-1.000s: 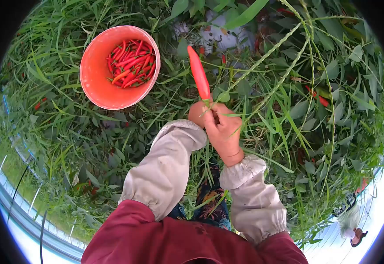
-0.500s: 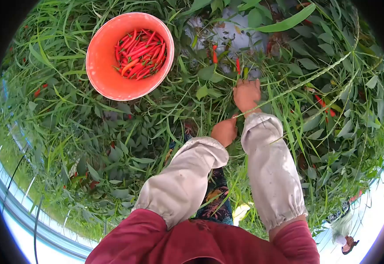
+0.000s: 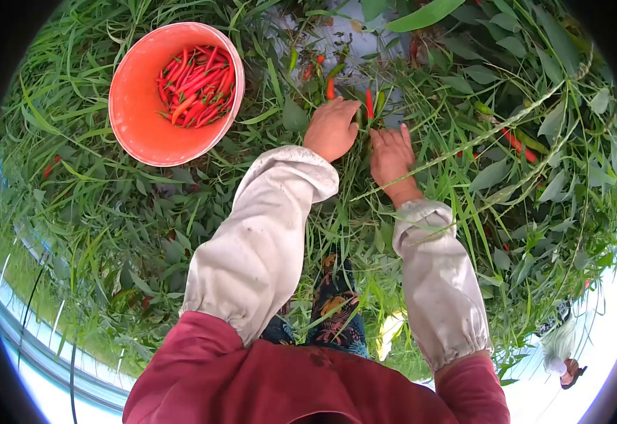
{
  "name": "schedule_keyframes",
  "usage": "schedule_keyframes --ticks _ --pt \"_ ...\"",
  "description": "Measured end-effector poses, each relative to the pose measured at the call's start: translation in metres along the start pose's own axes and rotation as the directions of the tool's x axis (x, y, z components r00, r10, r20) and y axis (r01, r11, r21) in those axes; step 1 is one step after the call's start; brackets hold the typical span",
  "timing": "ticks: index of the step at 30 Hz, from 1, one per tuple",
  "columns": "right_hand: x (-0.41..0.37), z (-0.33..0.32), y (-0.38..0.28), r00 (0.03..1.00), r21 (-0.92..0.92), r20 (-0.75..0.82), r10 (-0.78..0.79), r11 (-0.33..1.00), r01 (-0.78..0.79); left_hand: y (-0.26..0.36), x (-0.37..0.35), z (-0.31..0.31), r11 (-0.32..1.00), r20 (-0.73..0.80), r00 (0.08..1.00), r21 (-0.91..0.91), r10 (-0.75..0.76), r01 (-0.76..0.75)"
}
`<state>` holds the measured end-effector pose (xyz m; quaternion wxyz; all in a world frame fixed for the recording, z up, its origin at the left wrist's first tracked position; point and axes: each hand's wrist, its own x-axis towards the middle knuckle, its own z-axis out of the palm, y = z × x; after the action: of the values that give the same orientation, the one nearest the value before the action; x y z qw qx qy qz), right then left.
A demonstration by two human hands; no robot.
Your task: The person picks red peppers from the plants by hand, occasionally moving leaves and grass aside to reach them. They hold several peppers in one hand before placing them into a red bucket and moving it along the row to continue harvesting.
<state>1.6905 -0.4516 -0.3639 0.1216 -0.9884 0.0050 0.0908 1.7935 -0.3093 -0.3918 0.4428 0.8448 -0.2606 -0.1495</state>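
My left hand reaches into the chili plants with its fingers stretched out and apart from the thumb. Just beyond its knuckles stands an orange-red chili. To the right, my right hand has its fingers parted among the stems, and nothing shows in its grasp. A bright red chili points upward between the two hands, with a green chili close beside it. Leaves and grass partly cover the fingertips. At upper left, an orange bucket holds a heap of picked red chilies.
Pale plastic sheeting lies beneath the plants ahead. Long grass stalks cross in front of my right forearm. More red chilies hang at the right. Another person is at the far lower right.
My left hand has moved forward from beside my right wrist to the orange-red chili. My right hand has drawn back slightly and its fingers have parted. The bucket appears farther left as the view shifted.
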Motion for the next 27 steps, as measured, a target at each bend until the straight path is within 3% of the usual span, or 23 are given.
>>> schedule_keyframes --ticks 1,2,3,4,5,7,9,11,12,13,16,21,23,24,25,27 --pt "0.001 0.000 0.002 1.000 -0.002 0.003 0.003 1.000 -0.003 -0.002 -0.006 0.007 1.000 0.003 1.000 -0.004 0.000 0.000" --pt "0.003 0.001 0.003 0.994 -0.005 0.086 0.070 0.998 -0.070 -0.004 -0.014 0.010 0.986 0.244 0.967 0.165 -0.073 0.033" --pt "0.007 0.000 0.002 0.977 -0.012 0.166 0.134 0.991 -0.134 -0.002 -0.020 0.011 0.942 0.454 0.872 0.335 -0.180 0.020" --pt "0.014 -0.001 -0.001 0.977 -0.145 0.139 0.162 0.979 -0.142 -0.003 -0.027 0.015 0.925 0.438 0.886 0.378 -0.153 -0.028" --pt "0.022 -0.002 -0.004 0.977 -0.137 0.139 0.165 0.980 -0.146 -0.003 -0.038 0.019 0.923 0.443 0.883 0.383 -0.155 -0.030" --pt "0.041 -0.003 -0.008 0.922 -0.128 0.302 0.244 0.968 -0.214 0.007 -0.059 0.018 0.912 0.249 0.955 0.407 -0.158 0.045" --pt "0.058 -0.004 -0.013 0.913 -0.097 0.317 0.257 0.966 -0.238 0.019 -0.072 0.018 0.890 0.217 0.954 0.447 -0.209 0.093" --pt "0.074 -0.006 -0.017 0.785 -0.210 0.545 0.294 0.955 -0.212 0.024 -0.080 0.020 0.889 0.099 0.976 0.439 -0.193 0.131" --pt "0.084 0.000 -0.019 0.665 -0.249 0.653 0.361 0.932 -0.262 0.029 -0.083 0.020 0.882 0.139 0.961 0.445 -0.239 0.155" --pt "0.089 0.002 -0.018 0.667 -0.247 0.653 0.358 0.934 -0.259 0.034 -0.086 0.019 0.881 0.136 0.961 0.447 -0.240 0.157" --pt "0.101 0.004 -0.016 0.455 -0.305 0.781 0.427 0.898 -0.318 0.048 -0.093 0.018 0.888 0.138 0.943 0.401 -0.302 0.226" --pt "0.096 0.005 -0.024 0.503 -0.214 0.766 0.400 0.897 -0.387 0.059 -0.101 0.021 0.865 0.147 0.921 0.421 -0.362 0.272" --pt "0.083 0.011 -0.029 0.685 -0.060 0.590 0.426 0.870 -0.490 0.053 -0.102 0.026 0.865 0.037 0.928 0.376 -0.371 0.331" --pt "0.067 0.007 -0.032 0.813 0.142 0.438 0.383 0.864 -0.483 0.055 -0.099 0.020 0.865 0.017 0.929 0.370 -0.371 0.339" --pt "0.057 0.007 -0.033 0.814 0.139 0.441 0.377 0.868 -0.477 0.056 -0.101 0.018 0.863 0.012 0.926 0.366 -0.377 0.347" --pt "0.044 0.005 -0.035 0.956 0.224 0.135 0.262 0.931 -0.287 0.057 -0.103 0.015 0.890 0.080 0.923 0.310 -0.376 0.335"
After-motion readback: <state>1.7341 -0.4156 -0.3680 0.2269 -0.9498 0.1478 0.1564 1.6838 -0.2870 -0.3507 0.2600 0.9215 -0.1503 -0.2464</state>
